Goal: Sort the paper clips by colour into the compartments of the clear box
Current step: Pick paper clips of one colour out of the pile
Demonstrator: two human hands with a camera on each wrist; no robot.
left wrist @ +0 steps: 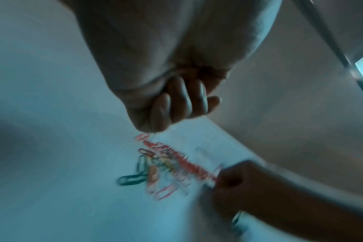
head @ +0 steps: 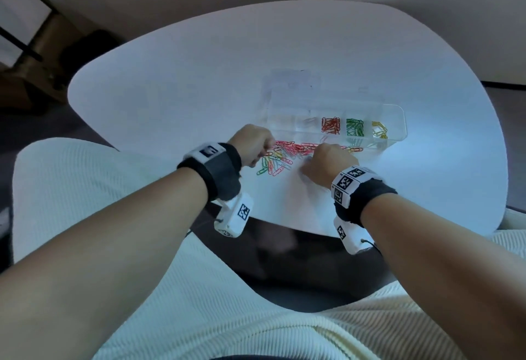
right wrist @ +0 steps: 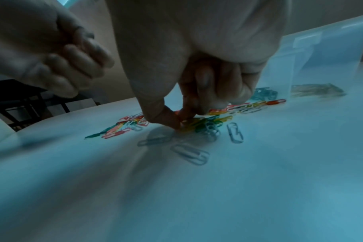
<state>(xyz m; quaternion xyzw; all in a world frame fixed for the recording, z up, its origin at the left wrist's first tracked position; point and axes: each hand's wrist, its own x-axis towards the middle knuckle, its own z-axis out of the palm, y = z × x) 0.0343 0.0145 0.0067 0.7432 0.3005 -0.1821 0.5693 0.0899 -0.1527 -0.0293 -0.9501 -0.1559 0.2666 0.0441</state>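
A loose pile of paper clips point(head: 280, 156) in pink, green, yellow and white lies on the white table just before the clear box point(head: 398, 120). The box's compartments hold red clips point(head: 330, 125), green clips point(head: 355, 127), yellow clips point(head: 379, 129) and pale clips point(head: 308, 122). My right hand point(right wrist: 180, 122) is down in the pile, thumb and forefinger pinching a yellow clip point(right wrist: 190, 126). My left hand point(head: 266, 149) hovers at the pile's left end with its fingers point(left wrist: 176, 104) curled into the palm; no clip shows in it. The left wrist view is blurred.
Three grey-white clips point(right wrist: 192, 154) lie apart on the near side of the pile. The table point(head: 170, 89) stretches bare to the left and far side. Its front edge point(head: 284, 226) is close behind my wrists, with my lap in pale ribbed cloth below.
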